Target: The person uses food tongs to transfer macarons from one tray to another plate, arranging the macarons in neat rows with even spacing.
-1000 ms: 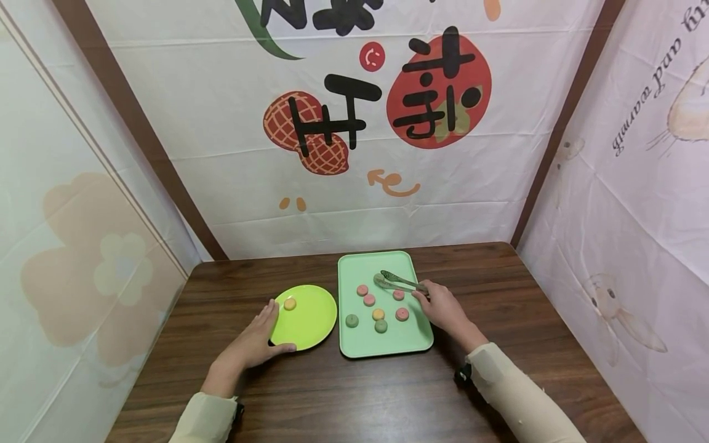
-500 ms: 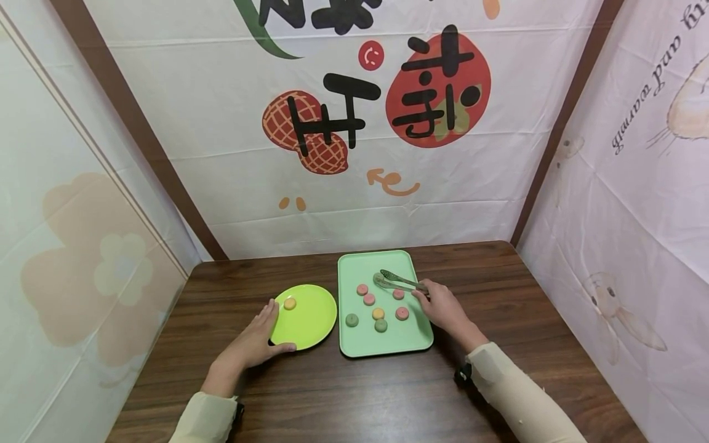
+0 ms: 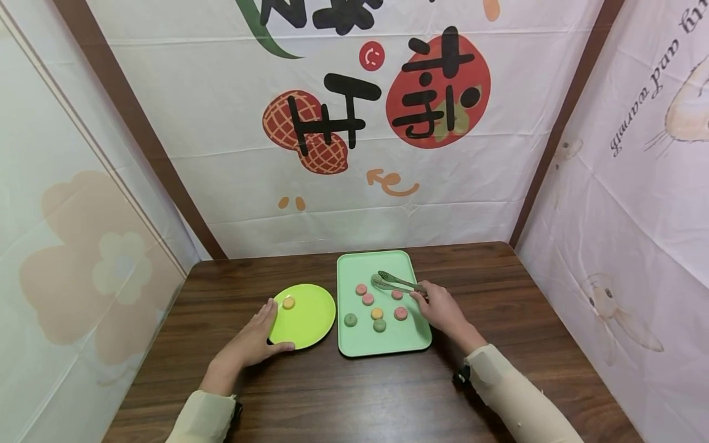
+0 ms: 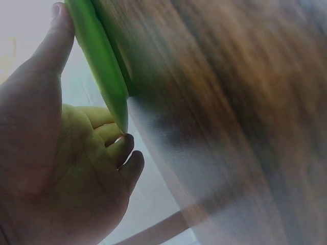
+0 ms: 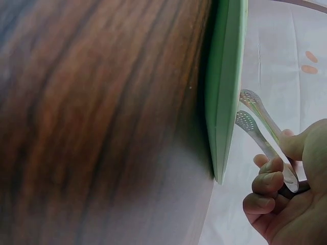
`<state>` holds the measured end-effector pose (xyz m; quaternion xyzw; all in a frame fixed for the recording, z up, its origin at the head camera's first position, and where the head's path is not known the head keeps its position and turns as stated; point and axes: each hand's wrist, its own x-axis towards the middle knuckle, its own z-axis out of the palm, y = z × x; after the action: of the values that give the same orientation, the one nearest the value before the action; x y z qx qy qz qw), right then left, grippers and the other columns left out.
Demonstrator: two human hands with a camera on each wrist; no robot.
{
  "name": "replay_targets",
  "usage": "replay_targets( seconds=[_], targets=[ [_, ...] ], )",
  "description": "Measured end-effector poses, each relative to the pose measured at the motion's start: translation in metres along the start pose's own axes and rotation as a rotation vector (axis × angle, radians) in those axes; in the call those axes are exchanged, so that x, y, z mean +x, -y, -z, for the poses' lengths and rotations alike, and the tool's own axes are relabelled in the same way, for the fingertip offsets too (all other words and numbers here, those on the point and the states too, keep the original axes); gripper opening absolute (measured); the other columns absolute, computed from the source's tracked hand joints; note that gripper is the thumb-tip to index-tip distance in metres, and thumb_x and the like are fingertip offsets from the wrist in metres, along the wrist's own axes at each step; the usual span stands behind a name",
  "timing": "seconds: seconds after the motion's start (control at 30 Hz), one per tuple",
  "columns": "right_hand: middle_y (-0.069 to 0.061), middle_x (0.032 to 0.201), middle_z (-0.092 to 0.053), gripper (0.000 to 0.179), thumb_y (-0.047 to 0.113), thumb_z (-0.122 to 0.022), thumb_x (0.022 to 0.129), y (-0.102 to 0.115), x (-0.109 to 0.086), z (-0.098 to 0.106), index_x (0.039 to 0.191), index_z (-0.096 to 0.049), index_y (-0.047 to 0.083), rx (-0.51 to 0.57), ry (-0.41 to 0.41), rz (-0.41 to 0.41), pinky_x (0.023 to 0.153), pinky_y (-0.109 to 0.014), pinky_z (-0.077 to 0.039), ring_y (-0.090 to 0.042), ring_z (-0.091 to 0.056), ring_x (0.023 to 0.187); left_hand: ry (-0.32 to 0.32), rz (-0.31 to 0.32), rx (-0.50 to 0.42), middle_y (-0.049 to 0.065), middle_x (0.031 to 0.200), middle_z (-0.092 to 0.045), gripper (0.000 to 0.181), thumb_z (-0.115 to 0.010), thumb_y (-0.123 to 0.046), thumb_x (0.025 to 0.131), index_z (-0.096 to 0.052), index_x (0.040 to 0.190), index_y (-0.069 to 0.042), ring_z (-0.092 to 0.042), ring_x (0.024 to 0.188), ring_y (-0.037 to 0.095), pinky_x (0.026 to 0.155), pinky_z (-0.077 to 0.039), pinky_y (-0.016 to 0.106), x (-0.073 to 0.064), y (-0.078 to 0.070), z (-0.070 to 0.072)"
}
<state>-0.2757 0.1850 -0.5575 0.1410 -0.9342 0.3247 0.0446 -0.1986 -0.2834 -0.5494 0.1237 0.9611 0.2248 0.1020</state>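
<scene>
In the head view, my left hand [image 3: 252, 337] rests against the left edge of a yellow-green plate [image 3: 310, 323], thumb and fingers spread along its rim. A yellow macaron [image 3: 288, 303] lies on that plate. My right hand [image 3: 444, 309] grips metal tongs [image 3: 403, 288] over a mint-green tray [image 3: 354, 346]. The tongs' perforated tips are apart, beside a green macaron [image 3: 375, 279] at the tray's far part; whether they touch it I cannot tell. In the right wrist view, curled fingers and thumb hold the tongs [image 5: 263, 143].
Also on the tray are several pink macarons [image 3: 368, 299], a yellow macaron [image 3: 377, 314] and two green macarons, one a green macaron [image 3: 351, 320] near the left rim. Plate and tray stand side by side on a dark wooden table [image 3: 332, 400], with a printed cloth [image 3: 238, 203] hanging behind.
The whole view has shifted very slightly. Both hands, the tongs, the plate and the macarons otherwise keep their places.
</scene>
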Motion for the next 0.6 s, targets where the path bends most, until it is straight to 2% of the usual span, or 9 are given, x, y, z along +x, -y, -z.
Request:
replay_targets(
  seconds=[0.17,0.6],
  targets=[
    [-0.013,0.108,-0.077,0.033,0.029,-0.065,0.111,0.002,-0.002,0.001,0.129,-0.070,0.002,0.009,-0.003,0.006,0.077,-0.044,-0.062,-0.027,-0.075,0.097,-0.003,-0.001,0.002,0.033,0.175,-0.006,0.125,-0.076,-0.066,0.092,-0.012,0.166,0.013,-0.012,0.161,0.052,0.128,-0.021,0.068,0.000,0.000,0.000],
    [-0.013,0.109,-0.077,0.033,0.028,-0.067,0.109,0.012,-0.003,0.005,0.129,-0.071,0.002,0.020,-0.011,0.033,0.074,-0.043,-0.061,-0.028,-0.075,0.097,0.006,0.004,0.004,0.033,0.175,-0.006,0.125,-0.076,-0.065,0.093,-0.012,0.166,0.013,-0.012,0.161,0.052,0.128,-0.020,0.067,0.001,0.000,0.000]
  ],
)
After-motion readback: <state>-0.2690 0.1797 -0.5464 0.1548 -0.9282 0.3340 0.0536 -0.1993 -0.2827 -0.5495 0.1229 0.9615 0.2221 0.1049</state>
